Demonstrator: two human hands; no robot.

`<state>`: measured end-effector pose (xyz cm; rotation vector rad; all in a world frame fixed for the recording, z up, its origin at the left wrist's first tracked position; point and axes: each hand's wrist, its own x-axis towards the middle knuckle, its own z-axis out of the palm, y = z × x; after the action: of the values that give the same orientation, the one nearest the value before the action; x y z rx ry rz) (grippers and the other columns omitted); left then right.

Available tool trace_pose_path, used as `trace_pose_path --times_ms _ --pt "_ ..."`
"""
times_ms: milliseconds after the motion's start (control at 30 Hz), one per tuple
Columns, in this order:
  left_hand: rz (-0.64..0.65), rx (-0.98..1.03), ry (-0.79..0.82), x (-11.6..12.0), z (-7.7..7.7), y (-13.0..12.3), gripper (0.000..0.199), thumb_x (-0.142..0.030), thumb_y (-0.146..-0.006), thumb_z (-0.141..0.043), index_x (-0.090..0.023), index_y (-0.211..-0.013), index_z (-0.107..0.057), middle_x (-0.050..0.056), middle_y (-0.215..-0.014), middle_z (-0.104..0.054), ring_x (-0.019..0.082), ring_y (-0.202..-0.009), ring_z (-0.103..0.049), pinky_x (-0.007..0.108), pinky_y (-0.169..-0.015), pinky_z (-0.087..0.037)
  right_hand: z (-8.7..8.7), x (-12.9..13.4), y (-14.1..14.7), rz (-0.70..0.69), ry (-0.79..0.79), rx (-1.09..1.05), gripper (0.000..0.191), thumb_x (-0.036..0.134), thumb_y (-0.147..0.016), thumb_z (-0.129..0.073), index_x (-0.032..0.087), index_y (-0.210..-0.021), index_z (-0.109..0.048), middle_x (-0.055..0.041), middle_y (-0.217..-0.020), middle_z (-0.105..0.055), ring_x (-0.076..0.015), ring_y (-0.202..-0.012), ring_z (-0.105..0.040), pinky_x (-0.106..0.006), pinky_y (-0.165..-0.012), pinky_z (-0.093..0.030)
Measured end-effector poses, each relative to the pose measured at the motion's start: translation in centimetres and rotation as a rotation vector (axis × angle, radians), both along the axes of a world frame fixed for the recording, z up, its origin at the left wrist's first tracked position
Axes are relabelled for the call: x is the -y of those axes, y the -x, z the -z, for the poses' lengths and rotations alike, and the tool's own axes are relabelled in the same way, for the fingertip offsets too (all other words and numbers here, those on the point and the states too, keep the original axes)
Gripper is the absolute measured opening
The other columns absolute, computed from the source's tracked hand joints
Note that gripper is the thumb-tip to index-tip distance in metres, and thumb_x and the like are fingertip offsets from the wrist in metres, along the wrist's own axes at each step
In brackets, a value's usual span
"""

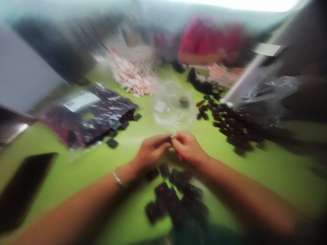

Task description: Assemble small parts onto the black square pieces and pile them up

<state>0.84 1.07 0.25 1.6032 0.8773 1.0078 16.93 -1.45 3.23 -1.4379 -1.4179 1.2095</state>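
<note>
My left hand (152, 149) and my right hand (189, 146) meet over the middle of the table, fingertips pinched together. Between them is a small item, dark with a pale spot; its kind is blurred and mostly covered by the fingers. Just beyond the fingers lies a clear plastic bag (156, 119) with small white pieces (168, 117) and a round dark-gold thing (184, 101). Below my hands, close to my body, several black block-shaped parts (173, 200) with red marks lie in a loose pile.
On the green table (130, 190), a labelled plastic bag (107, 112) of black parts lies left, a dark flat object (25, 187) nearer. Pink-white pieces (135, 80) are heaped behind. Dark red-marked parts (230, 126) spread right. A person in pink (199, 41) sits opposite.
</note>
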Motion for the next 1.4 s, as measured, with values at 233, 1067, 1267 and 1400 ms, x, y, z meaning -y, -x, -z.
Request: trace_pose_path --times_ms 233,1067,1267,1400 --pt "0.070 0.278 0.394 -0.07 -0.26 -0.20 0.036 -0.025 -0.077 -0.071 -0.017 -0.111 -0.069 0.003 -0.074 -0.071 0.010 -0.058 -0.059 0.024 -0.062 -0.051 0.03 0.07 0.07 -0.023 0.169 -0.374 0.020 0.034 -0.081 -0.057 0.018 -0.072 -0.049 0.0077 -0.045 -0.054 -0.0053 -0.031 -0.045 -0.016 -0.033 -0.034" --pt "0.136 0.286 0.431 -0.19 -0.44 0.21 0.036 -0.023 -0.077 -0.071 -0.019 -0.113 -0.069 0.004 -0.079 -0.072 0.010 -0.061 -0.060 0.024 -0.066 -0.052 -0.12 -0.15 -0.55 -0.040 0.188 -0.398 0.027 0.040 -0.081 -0.058 0.017 -0.068 -0.053 0.0053 -0.048 -0.057 -0.0045 -0.030 -0.045 -0.015 -0.030 -0.034" --pt "0.125 0.249 0.398 -0.17 -0.40 0.17 0.034 -0.023 -0.077 -0.071 -0.019 -0.111 -0.070 0.006 -0.089 -0.074 0.013 -0.069 -0.066 0.026 -0.072 -0.053 -0.47 0.25 -0.33 -0.027 0.137 -0.291 0.017 0.029 -0.079 -0.059 0.018 -0.070 -0.050 0.0071 -0.049 -0.057 -0.0045 -0.032 -0.047 -0.015 -0.034 -0.037" --pt "0.094 0.169 0.320 -0.20 -0.06 0.25 0.036 -0.025 -0.076 -0.072 -0.017 -0.111 -0.070 0.008 -0.095 -0.075 0.019 -0.084 -0.069 0.032 -0.082 -0.054 -0.44 0.36 -0.22 -0.022 0.129 -0.205 0.013 0.025 -0.078 -0.054 0.019 -0.069 -0.047 0.0079 -0.048 -0.056 -0.0052 -0.031 -0.047 -0.016 -0.034 -0.036"
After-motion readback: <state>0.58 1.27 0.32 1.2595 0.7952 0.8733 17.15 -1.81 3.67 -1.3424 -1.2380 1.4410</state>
